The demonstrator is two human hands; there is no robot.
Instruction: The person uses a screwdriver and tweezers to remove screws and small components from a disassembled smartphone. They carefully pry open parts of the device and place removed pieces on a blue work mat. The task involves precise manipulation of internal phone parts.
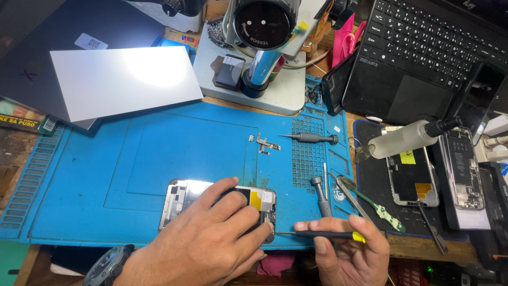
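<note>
An opened phone [182,197] lies on its face on the blue work mat [106,169], near the front edge, with its insides showing. My left hand [211,238] rests flat on it and covers most of its middle. My right hand [344,249] holds a thin black screwdriver with a yellow end [323,234] level, its tip pointing left at the phone's lower right corner. Small metal brackets [264,144] lie on the mat farther back.
Two grey screwdrivers [312,138] [321,195], tweezers [349,196] and a green tool [381,212] lie right of the phone. Another opened phone [410,177], a clear bottle [402,139], a laptop [418,47], a microscope base [286,90] and a white sheet [116,79] surround the mat.
</note>
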